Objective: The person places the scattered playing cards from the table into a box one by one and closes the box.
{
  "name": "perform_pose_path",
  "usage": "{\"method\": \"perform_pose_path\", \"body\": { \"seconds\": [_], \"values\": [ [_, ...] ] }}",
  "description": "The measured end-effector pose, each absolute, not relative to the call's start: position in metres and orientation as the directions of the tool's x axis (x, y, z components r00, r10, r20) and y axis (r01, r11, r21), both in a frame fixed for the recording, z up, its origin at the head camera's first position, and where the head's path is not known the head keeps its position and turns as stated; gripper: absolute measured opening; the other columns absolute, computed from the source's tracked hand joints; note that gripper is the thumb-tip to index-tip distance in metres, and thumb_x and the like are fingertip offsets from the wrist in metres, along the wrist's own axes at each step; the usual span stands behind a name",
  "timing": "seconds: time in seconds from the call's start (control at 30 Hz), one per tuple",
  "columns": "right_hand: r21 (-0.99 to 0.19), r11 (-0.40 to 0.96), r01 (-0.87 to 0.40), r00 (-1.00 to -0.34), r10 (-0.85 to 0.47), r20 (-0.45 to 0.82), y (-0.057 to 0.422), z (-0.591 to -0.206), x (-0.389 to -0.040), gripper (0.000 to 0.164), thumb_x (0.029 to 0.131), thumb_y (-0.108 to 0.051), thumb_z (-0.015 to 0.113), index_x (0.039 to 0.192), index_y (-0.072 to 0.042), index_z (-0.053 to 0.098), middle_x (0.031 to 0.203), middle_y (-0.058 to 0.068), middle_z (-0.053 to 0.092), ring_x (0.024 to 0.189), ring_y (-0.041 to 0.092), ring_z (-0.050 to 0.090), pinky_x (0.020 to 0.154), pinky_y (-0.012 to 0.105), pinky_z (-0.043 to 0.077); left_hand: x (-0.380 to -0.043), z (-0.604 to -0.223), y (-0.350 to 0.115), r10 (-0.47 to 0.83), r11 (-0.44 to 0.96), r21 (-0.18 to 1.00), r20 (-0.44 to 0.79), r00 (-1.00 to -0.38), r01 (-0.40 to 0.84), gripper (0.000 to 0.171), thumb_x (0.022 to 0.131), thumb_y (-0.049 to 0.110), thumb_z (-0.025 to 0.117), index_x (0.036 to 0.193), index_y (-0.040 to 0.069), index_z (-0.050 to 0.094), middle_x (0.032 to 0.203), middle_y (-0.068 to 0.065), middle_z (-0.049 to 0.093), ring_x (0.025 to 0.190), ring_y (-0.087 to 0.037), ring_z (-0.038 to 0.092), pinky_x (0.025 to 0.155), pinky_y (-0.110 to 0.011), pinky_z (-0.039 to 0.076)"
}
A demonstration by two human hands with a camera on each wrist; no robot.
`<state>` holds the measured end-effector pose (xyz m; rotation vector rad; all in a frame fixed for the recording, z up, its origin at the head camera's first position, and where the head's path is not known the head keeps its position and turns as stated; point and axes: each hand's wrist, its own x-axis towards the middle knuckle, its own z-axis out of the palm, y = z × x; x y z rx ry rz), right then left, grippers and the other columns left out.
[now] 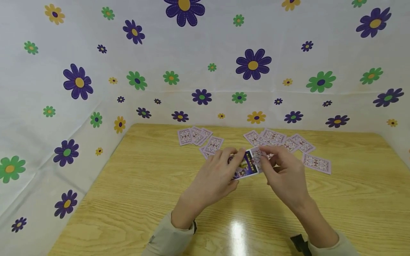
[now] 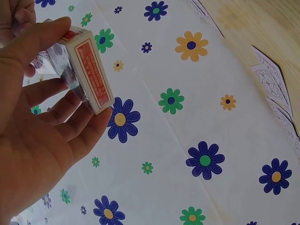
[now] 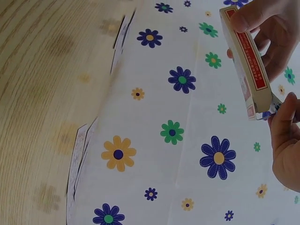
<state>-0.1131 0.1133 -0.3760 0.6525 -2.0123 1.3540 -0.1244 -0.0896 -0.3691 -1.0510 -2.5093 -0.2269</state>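
Note:
A small playing card box (image 1: 246, 166), printed in dark purple with a white border, is held up over the table by my left hand (image 1: 214, 177). In the left wrist view, thumb and fingers grip the box (image 2: 89, 70) by its edges, a red printed panel along its narrow side. My right hand (image 1: 286, 176) is at the box's right end, pinching a pale patterned playing card (image 1: 257, 159) between thumb and index finger. That card partly sticks out of the box end. In the right wrist view the pinching fingertips stand close to the end of the box (image 3: 248, 65).
Patterned cards lie face down behind the hands on the wooden table (image 1: 134, 199): a left group (image 1: 185, 137) and a wider right group (image 1: 273, 136), with one card (image 1: 316, 163) at its right end. A flowered cloth (image 1: 211, 46) hangs behind and at the sides.

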Motion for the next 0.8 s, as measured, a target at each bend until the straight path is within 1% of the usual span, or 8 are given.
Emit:
{"method": "perform_pose_path", "body": {
  "seconds": [0.13, 0.23, 0.3, 0.5, 0.63, 0.8],
  "values": [
    [-0.675, 0.308, -0.671, -0.709, -0.002, 0.705, 0.1106, -0.3772, -0.1106, 0.026, 0.082, 0.017, 0.067, 0.107, 0.009, 0.065, 0.086, 0.015, 0.063, 0.055, 0.003, 0.055, 0.041, 0.018, 0.047, -0.1243, -0.3693, -0.0894, 0.638, 0.707, -0.002, 0.433, -0.637, 0.707, 0.075, 0.081, 0.022, 0.079, 0.145, 0.006, 0.045, 0.127, -0.015, 0.056, 0.107, -0.029, 0.06, 0.086, -0.038, 0.054],
    [-0.684, 0.292, -0.668, -0.709, 0.031, 0.705, 0.1079, -0.3778, -0.1104, 0.025, 0.081, 0.018, 0.069, 0.104, 0.01, 0.066, 0.08, 0.015, 0.063, 0.057, 0.002, 0.058, 0.043, 0.019, 0.05, -0.1235, -0.3689, -0.0891, 0.63, 0.712, -0.001, 0.441, -0.639, 0.702, 0.074, 0.081, 0.021, 0.078, 0.146, 0.006, 0.045, 0.127, -0.014, 0.056, 0.105, -0.028, 0.059, 0.083, -0.038, 0.054],
    [-0.681, 0.294, -0.671, -0.704, 0.033, 0.709, 0.1062, -0.3781, -0.1104, 0.024, 0.08, 0.018, 0.069, 0.102, 0.01, 0.067, 0.079, 0.015, 0.065, 0.059, 0.002, 0.059, 0.044, 0.019, 0.051, -0.1228, -0.3684, -0.0891, 0.625, 0.716, -0.004, 0.447, -0.639, 0.698, 0.074, 0.081, 0.02, 0.078, 0.146, 0.006, 0.045, 0.127, -0.014, 0.056, 0.104, -0.028, 0.059, 0.082, -0.038, 0.054],
    [-0.651, 0.333, -0.682, -0.686, 0.018, 0.728, 0.1028, -0.379, -0.1097, 0.019, 0.08, 0.017, 0.069, 0.097, 0.009, 0.071, 0.086, 0.017, 0.071, 0.063, 0.004, 0.062, 0.047, 0.016, 0.051, -0.1211, -0.3672, -0.0891, 0.616, 0.725, -0.008, 0.456, -0.643, 0.689, 0.074, 0.08, 0.02, 0.079, 0.145, 0.006, 0.046, 0.126, -0.014, 0.057, 0.107, -0.029, 0.06, 0.084, -0.04, 0.054],
    [-0.641, 0.361, -0.677, -0.684, 0.014, 0.73, 0.1035, -0.3796, -0.1094, 0.019, 0.081, 0.017, 0.069, 0.097, 0.008, 0.073, 0.086, 0.015, 0.069, 0.064, 0.004, 0.062, 0.047, 0.015, 0.051, -0.1213, -0.367, -0.0887, 0.612, 0.728, -0.01, 0.459, -0.644, 0.685, 0.074, 0.079, 0.02, 0.079, 0.145, 0.005, 0.047, 0.126, -0.015, 0.057, 0.108, -0.03, 0.06, 0.085, -0.04, 0.054],
    [-0.638, 0.407, -0.654, -0.7, -0.004, 0.714, 0.1039, -0.381, -0.1095, 0.021, 0.082, 0.015, 0.069, 0.1, 0.005, 0.074, 0.089, 0.012, 0.068, 0.066, 0.006, 0.062, 0.048, 0.015, 0.051, -0.1225, -0.3683, -0.0882, 0.607, 0.731, -0.017, 0.472, -0.639, 0.682, 0.074, 0.078, 0.018, 0.08, 0.143, 0.004, 0.048, 0.125, -0.015, 0.058, 0.107, -0.03, 0.06, 0.085, -0.04, 0.055]
  ]
}}
